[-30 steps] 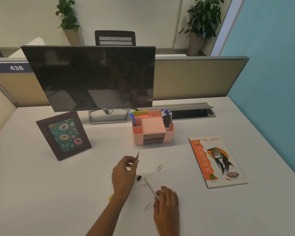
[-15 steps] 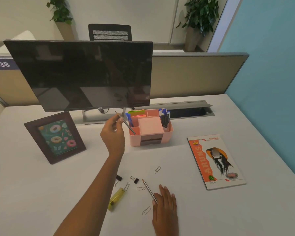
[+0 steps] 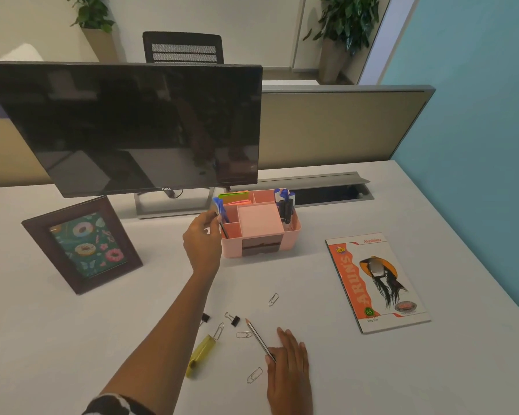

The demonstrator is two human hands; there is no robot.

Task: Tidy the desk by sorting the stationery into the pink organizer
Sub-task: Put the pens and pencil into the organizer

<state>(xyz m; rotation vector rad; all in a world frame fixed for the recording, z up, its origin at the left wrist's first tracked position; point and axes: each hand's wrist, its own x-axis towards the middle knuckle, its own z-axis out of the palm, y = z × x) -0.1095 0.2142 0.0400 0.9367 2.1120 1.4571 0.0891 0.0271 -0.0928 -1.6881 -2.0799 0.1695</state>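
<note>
Got the left hand (image 3: 203, 244) out at the end of a long straight arm, right against the left side of the pink organizer (image 3: 289, 239), thumb and fingertips pinching the top of a dark pencil (image 3: 224, 230), lower end down inside the front-left compartment, just beside some blue pens (image 3: 221, 206). Right hand (image 3: 288, 366) lying flat near the front edge, palm down, fingers straight and close together, thumb side touching the back end of a second pencil (image 3: 258, 338) loose on the desk (image 3: 402, 369). Scattered round that one: four paper clips (image 3: 244, 334), two black binder clips (image 3: 232, 319) and a yellow highlighter (image 3: 200, 356) just beside the left forearm. Also in the organizer: green and orange sticky notes (image 3: 234, 196) at the back, a pink note block (image 3: 259, 218) in the middle, markers (image 3: 285, 206) standing on the right. Plain white desktop, notebook (image 3: 375, 280) off to the right with ARUN'S down the orange strip and ALL NEW in the corner, smaller print too tiny to read. Framed donut picture (image 3: 83, 244) on the left, DELL on the bottom edge of the dark monitor (image 3: 126, 127) behind. Beige partition (image 3: 336, 127) at the back, teal wall (image 3: 477, 115) on the right, mesh chair (image 3: 183, 47) and two potted plants (image 3: 345, 22) beyond.
</note>
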